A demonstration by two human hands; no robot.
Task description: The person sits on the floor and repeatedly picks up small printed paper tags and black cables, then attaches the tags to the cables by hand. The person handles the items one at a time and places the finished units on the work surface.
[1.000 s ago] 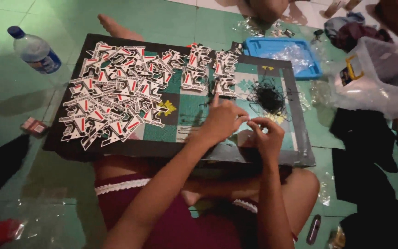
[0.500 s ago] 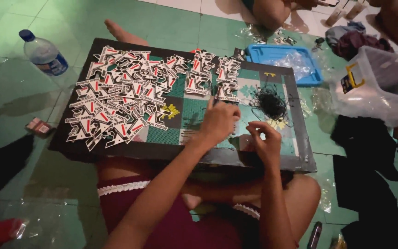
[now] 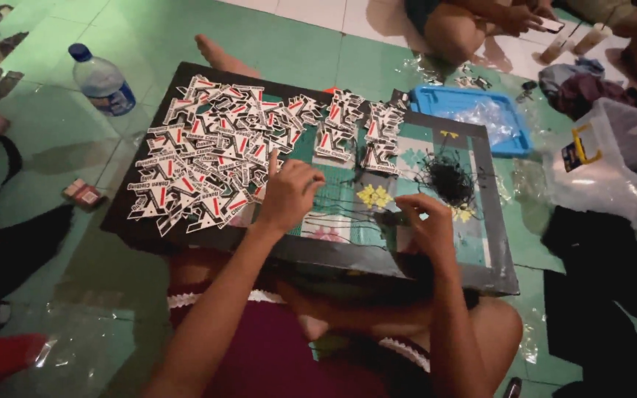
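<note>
Evidently light and limp, the thin black strings (image 3: 348, 210) suit a fingertip pinch, which both the left hand (image 3: 289, 193) and right hand (image 3: 427, 225) apply, each narrow grip closed on a strand beside the flat paper tags (image 3: 208, 162).

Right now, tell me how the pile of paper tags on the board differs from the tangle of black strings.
The paper tags are flat white pieces with red and black marks, spread wide over the board's left side. The black strings form one small dark clump on its right. The left hand is at the tags' edge; the right hand is below the strings. Both lie on the board.
</note>
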